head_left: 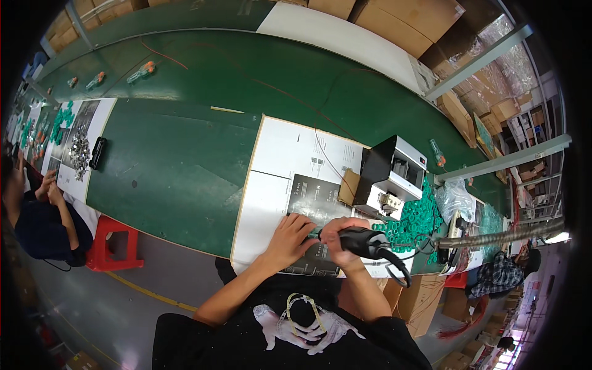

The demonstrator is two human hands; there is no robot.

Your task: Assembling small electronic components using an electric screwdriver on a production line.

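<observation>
My right hand (337,240) is wrapped round a black corded electric screwdriver (365,241), held nearly level with its tip pointing left. My left hand (288,238) pinches a small green plastic part (316,233) at the tool's tip; fingers hide most of it. Both hands are above a printed cardboard sheet (271,148) on the green workbench (179,154). Just beyond my right hand stands a black and white box-shaped machine (394,172), with a heap of green ring-like plastic parts (420,216) beside it.
A clear plastic bag (455,200) and a ribbed hose (499,235) are at the right. Green and orange pieces (142,72) lie along the bench's far side. To the left, a co-worker (49,222) sits by a red stool (115,245). A cardboard box (416,302) is below the bench.
</observation>
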